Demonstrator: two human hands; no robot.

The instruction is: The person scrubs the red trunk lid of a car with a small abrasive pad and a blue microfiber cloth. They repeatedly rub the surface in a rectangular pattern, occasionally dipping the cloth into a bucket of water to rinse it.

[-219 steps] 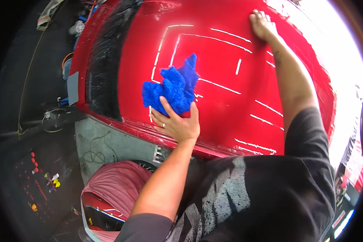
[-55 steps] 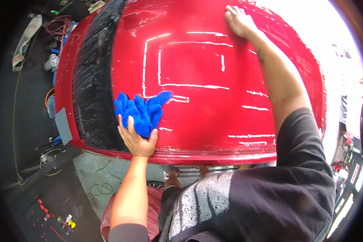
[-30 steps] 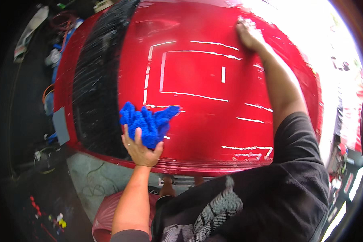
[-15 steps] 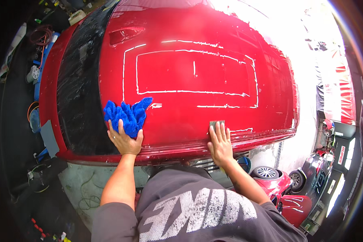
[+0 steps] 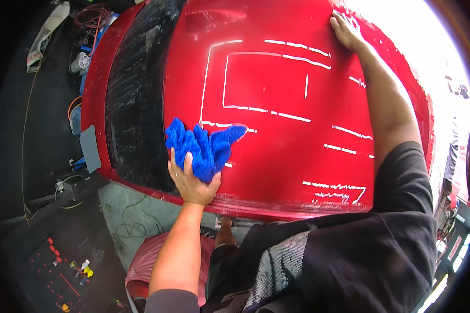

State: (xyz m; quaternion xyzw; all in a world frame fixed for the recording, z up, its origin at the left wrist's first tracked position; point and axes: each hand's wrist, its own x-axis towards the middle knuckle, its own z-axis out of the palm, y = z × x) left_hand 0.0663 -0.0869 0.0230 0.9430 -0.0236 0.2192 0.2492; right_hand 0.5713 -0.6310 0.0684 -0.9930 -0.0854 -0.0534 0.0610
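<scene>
A glossy red car panel [image 5: 277, 151] spreads in front of me beside a dark, streaked window [image 5: 136, 104]. My left hand [image 5: 193, 185] rests at the panel's near left corner, fingers spread over a bunched blue microfiber towel [image 5: 203, 148] and thumb against its side. My right arm is stretched far out, and my right hand [image 5: 347, 34] presses on the panel's far right part, fingers close together. Whatever lies under those fingers is hidden; the small grey pad seen there earlier shows nowhere else on the panel. White light lines reflect off the paint.
A grey sheet [image 5: 90, 149] hangs at the car's left side. Hoses and a coiled cable [image 5: 94, 15] lie beyond the window. Pinkish-red covered bodywork [image 5: 151, 261] is close by my left forearm. Small coloured items [image 5: 86, 268] lie on the dark floor at lower left.
My right hand has swung from the panel's near edge to its far right part. The left hand stays on the towel. My view has shifted, and the panel sits farther right.
</scene>
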